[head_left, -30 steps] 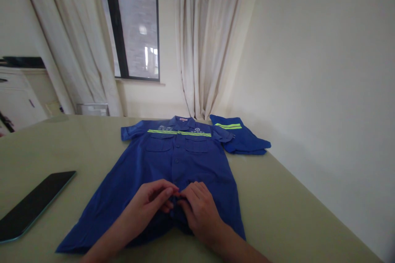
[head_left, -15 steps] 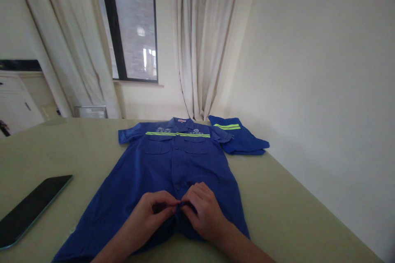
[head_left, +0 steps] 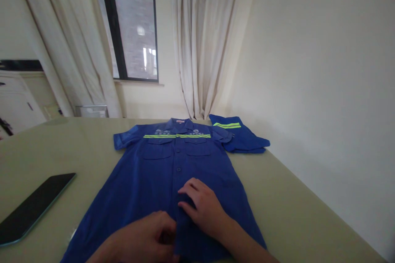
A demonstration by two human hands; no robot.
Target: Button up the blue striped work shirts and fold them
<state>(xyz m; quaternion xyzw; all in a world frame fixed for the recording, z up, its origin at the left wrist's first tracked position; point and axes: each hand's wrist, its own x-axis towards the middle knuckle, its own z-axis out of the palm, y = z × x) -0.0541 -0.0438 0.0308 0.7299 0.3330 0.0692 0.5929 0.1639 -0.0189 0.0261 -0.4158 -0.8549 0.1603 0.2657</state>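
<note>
A blue short-sleeved work shirt [head_left: 157, 181] lies face up, collar away from me, with a yellow-green reflective stripe across the chest and buttons down the front. My left hand [head_left: 148, 234] is curled at the lower front edge of the shirt, its fingers closed on the cloth by the placket; the fingertips are partly hidden. On the right front panel rests my right hand [head_left: 205, 207], its thumb and fingers apart, touching the shirt near the placket. A button [head_left: 178, 169] shows just above that hand.
A folded blue garment [head_left: 243, 137] with a similar stripe lies at the back right, beside the shirt's sleeve. On the left of the pale green table [head_left: 296, 222] lies a dark flat tablet-like object [head_left: 37, 205]. A wall borders the table's right side; curtains [head_left: 203, 41] hang behind.
Both hands were pinching cloth together at the placket. My left hand has moved down and towards me; the right hand's fingers have parted. The shirt has shifted slightly towards me, its lower front spread flatter.
</note>
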